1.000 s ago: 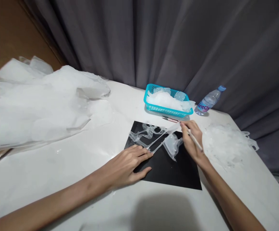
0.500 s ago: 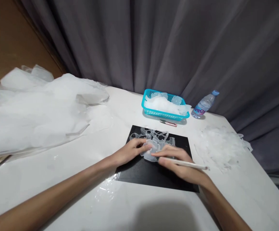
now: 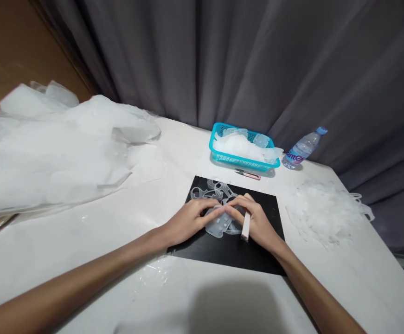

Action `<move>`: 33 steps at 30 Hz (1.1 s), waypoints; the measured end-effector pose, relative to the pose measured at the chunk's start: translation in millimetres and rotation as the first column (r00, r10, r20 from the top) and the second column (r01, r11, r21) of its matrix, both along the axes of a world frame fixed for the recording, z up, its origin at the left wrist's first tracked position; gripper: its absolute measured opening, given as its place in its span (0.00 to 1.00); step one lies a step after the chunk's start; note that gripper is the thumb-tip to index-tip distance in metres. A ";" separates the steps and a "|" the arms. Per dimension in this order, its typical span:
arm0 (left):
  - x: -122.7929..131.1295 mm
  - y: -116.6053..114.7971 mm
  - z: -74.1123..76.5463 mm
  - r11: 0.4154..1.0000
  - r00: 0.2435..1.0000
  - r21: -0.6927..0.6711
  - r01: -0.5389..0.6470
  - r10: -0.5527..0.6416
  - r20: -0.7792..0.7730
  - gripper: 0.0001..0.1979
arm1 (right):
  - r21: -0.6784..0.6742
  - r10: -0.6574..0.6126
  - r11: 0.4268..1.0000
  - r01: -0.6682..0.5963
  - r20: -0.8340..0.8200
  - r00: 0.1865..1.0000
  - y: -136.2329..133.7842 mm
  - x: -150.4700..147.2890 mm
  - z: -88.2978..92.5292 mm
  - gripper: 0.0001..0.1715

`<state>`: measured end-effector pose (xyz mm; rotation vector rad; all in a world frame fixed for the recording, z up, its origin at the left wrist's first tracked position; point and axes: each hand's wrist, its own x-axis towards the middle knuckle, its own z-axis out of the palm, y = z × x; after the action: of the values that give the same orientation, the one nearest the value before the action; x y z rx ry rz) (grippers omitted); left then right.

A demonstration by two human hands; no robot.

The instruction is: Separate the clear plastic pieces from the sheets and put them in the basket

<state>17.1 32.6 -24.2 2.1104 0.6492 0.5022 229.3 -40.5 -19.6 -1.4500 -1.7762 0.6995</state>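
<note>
My left hand is closed, its thumb and fingers pinching the upper edge of a translucent, button-studded silicone sheet. My right hand meets it there, thumb and forefinger at the same edge. A white stick-like tool, its blunt end pointing down toward me, is tucked in the right hand. Other clear cut-out pieces lie just beyond the fingers on a black mat. The fingers hide part of the sheet's edge.
A blue basket of translucent pieces stands at the back, with red-handled thread snips before it. A water bottle is to its right. Clear scraps lie right; large white plastic bags fill the left.
My right hand has turned the tool from lying sideways to pointing toward me, and its fingertips have come up against the left ones at the sheet's edge. The view has shifted slightly.
</note>
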 end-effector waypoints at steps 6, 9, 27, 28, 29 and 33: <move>-10.2 -20.2 3.1 0.808 0.978 0.575 0.128 -0.198 0.059 0.17 | 0.036 -0.247 0.969 0.246 0.017 0.969 13.5 5.4 -13.3 0.19; -10.5 -21.9 8.3 0.990 0.990 0.138 -0.004 -0.015 0.141 0.16 | 0.095 -0.354 0.934 0.345 0.112 0.929 17.8 14.4 -21.7 0.19; -6.5 2.9 25.7 0.456 0.855 -0.867 0.203 0.348 0.384 0.14 | 0.054 0.219 0.962 -0.269 0.438 0.872 -28.2 15.7 1.7 0.05; -6.8 2.7 26.0 0.451 0.855 -0.867 0.212 0.343 0.388 0.15 | 0.051 0.227 0.960 -0.276 0.439 0.869 -28.0 16.1 0.4 0.04; -7.0 2.4 26.3 0.447 0.857 -0.868 0.218 0.338 0.390 0.15 | 0.050 0.232 0.958 -0.282 0.441 0.867 -27.9 16.4 -1.2 0.05; -7.3 1.5 27.0 0.442 0.861 -0.870 0.219 0.332 0.386 0.15 | 0.060 0.233 0.954 -0.294 0.471 0.851 -29.7 13.5 -5.5 0.09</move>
<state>9.8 34.1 2.7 0.8350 0.4928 0.5493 242.8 -70.2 -25.1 -1.3717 -2.3760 0.3746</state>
